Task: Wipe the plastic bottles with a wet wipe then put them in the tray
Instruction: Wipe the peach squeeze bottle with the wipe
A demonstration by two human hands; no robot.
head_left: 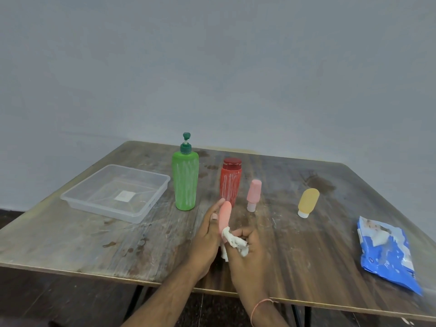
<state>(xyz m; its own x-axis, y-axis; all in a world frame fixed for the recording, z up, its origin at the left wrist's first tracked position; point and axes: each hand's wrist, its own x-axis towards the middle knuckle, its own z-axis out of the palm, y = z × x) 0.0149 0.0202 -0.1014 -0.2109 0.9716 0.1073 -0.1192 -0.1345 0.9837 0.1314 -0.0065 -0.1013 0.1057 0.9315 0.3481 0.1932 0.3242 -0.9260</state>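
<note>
- At the lower centre of the frame, a small salmon-pink bottle (pixel 224 217) is held upright above the table (pixel 94 241) by the left hand (pixel 207 234), whose fingers are curled along its left side.
- The right hand (pixel 250 253) is closed around a crumpled white wet wipe (pixel 234 241), which is pressed against the lower part of that bottle.
- Wiping is judged to be under way; nothing has yet been placed in the clear tray (pixel 151 204) at the left of the frame.
- Four more bottles stand on the table above the hands: a tall green pump bottle (pixel 185 182), a red bottle (pixel 230 182), a pink bottle (pixel 253 194) standing on its cap, and a yellow bottle (pixel 308 201) also on its cap.
- White streaks are seen on the green and red bottles.
- The held bottle is judged light and fairly stiff, likely slippery once wetted, so a hold around its middle is advised.
- The green pump bottle is judged heavier and tippy; its body, not the pump head, should be taken.
- A blue pack of wipes (pixel 387 253) lies at the lower right of the frame.
</note>
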